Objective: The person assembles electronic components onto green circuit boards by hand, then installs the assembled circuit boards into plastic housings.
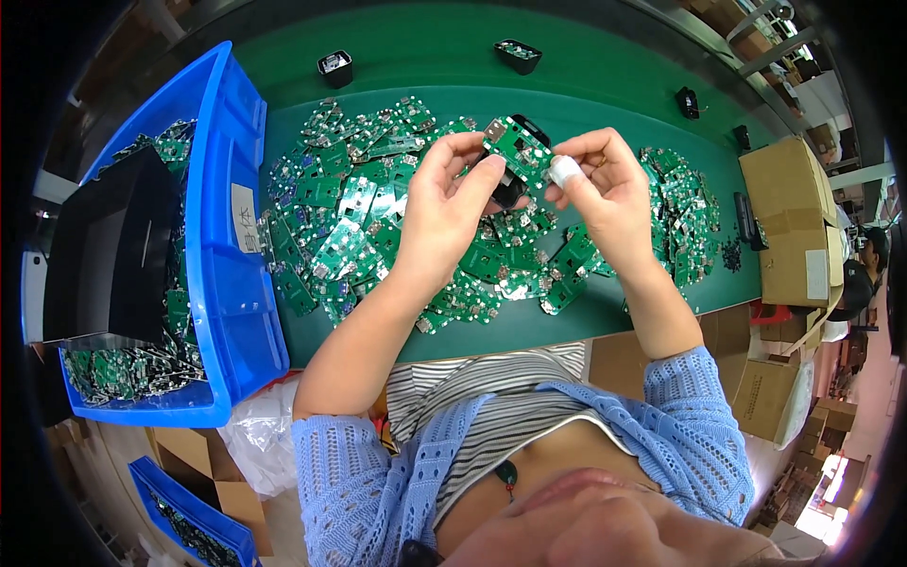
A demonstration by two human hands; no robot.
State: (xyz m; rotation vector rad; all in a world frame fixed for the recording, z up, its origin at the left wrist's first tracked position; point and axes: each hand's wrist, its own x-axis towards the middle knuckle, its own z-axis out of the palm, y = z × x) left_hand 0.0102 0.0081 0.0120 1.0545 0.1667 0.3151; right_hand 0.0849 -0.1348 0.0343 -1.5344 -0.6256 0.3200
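Note:
Above the green worktop, my left hand [452,194] is closed around a small black plastic case [511,189], its thumb pressing near a green circuit board [519,144]. The board lies tilted over the case, its lower left end by my left thumb. My right hand [605,184] pinches the board's right end between thumb and fingers; a white wrap covers the thumb tip. Part of the case is hidden behind the board and my fingers. Beneath both hands spreads a heap of loose green circuit boards [354,203]. A smaller pile of boards [675,208] lies right of my right hand.
At the left stands a blue bin [213,312] of boards, with a black box [113,248] on it. Small black containers [335,68] sit along the back. Tiny black parts [731,253] and a cardboard box [789,222] are at the right. A smaller blue bin [194,520] stands below left.

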